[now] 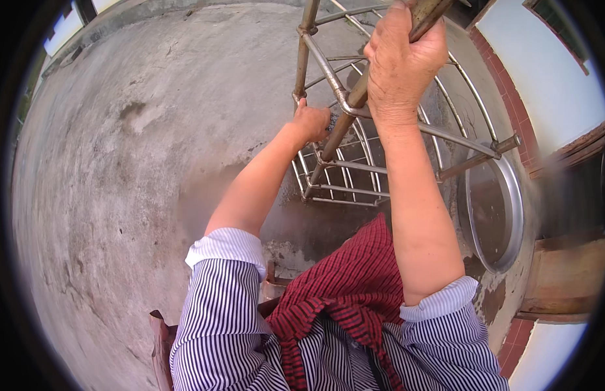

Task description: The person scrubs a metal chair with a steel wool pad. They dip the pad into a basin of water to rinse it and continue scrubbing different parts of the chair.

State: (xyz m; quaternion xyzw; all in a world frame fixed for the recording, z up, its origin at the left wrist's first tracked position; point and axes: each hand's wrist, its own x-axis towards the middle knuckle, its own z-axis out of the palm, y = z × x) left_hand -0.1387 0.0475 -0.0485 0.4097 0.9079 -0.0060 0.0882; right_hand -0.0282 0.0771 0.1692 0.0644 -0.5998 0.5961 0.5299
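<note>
A tubular metal rack (334,132) with rusty posts and curved, shinier bars stands tilted in front of me. My right hand (405,68) is closed around one of its thick posts near the top of the view. Lower and to the left, my left hand (312,122) is at the rack's near side, with its fingers curled on a dark, mesh-like scouring pad (332,122) against the tubing. Part of that pad is hidden by the fingers and the post.
To the right, a wide metal basin (515,220) holds murky water on the concrete floor (151,161). The floor is wet beneath the rack. A white wall with red tiles (515,107) and a wooden doorway sill (561,278) lie along the right side.
</note>
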